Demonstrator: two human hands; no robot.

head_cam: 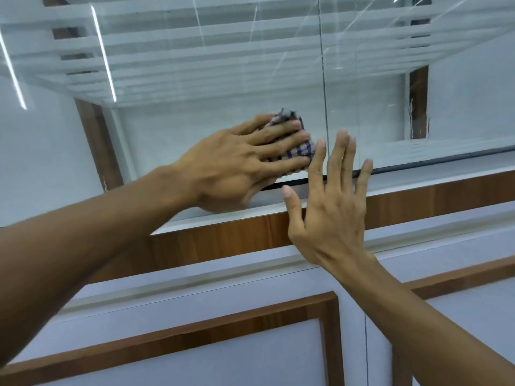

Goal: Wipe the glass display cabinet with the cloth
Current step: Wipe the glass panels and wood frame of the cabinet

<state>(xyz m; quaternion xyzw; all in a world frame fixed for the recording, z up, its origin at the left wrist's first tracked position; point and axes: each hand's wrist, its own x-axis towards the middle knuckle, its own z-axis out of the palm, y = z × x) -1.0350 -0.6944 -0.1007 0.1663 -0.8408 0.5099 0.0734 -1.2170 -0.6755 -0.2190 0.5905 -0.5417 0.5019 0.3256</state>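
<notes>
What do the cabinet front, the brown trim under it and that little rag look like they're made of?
Clear glass cabinet front: smooth, glossy glass; it mirrors ceiling light strips. Brown trim band: wood-grain pattern with a slight sheen, possibly laminate rather than solid wood. Blue-and-white checked cloth under the left hand: soft woven fabric, bunched, probably cotton.

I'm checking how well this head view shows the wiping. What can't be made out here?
- Most of the cloth: covered by the left hand.
- Whether the right hand touches the glass: can't tell.
- Dirt or streaks on the glass: lost among reflections.
- Cabinet top and lower doors: cut off by frame edges.
</notes>
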